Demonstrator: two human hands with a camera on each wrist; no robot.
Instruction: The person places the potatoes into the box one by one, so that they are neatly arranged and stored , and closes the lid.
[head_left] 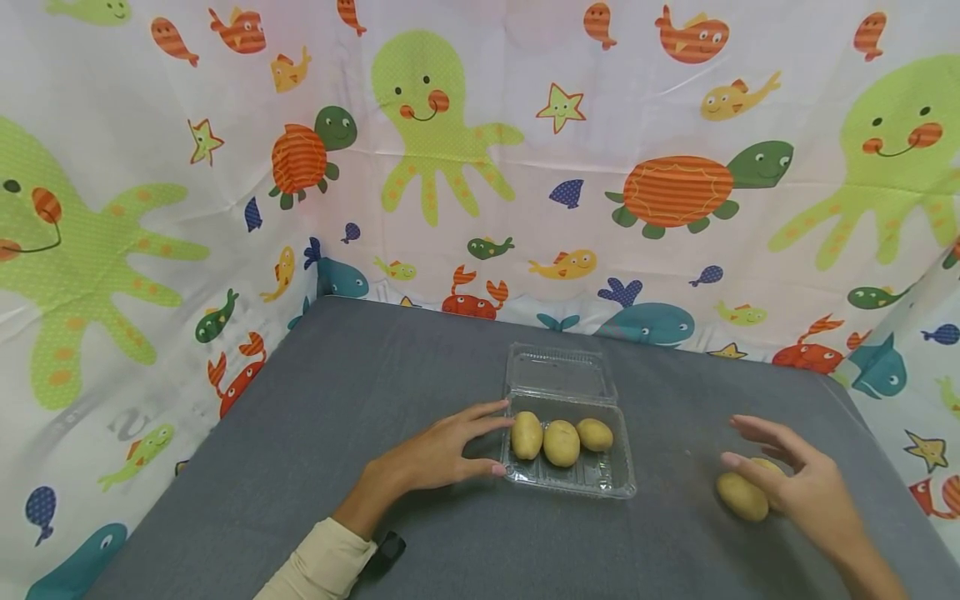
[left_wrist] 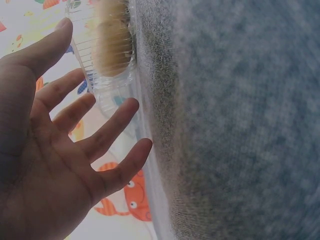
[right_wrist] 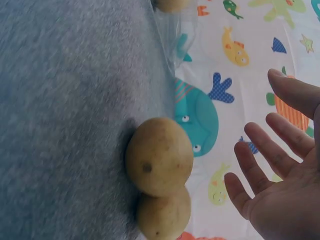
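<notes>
A clear plastic clamshell box (head_left: 618, 475) lies with its lid (head_left: 558, 375) folded back on the grey cloth. Inside it sit three potatoes (head_left: 562, 443) side by side. My left hand (head_left: 442, 450) is at the box's left side, fingers spread and thumb near the front left corner; the left wrist view shows the fingers extended beside the clear wall (left_wrist: 85, 55). To the right, my right hand (head_left: 806, 492) hovers over two loose potatoes (head_left: 742, 497), partly covering one. In the right wrist view its fingers are apart from the potatoes (right_wrist: 159, 157), holding nothing.
Grey cloth (head_left: 337, 375) covers the table. A white curtain (head_left: 517, 208) printed with sea animals stands along the back and both sides. A dark band (head_left: 386, 554) is on the left wrist, beside a cream sleeve (head_left: 322, 562).
</notes>
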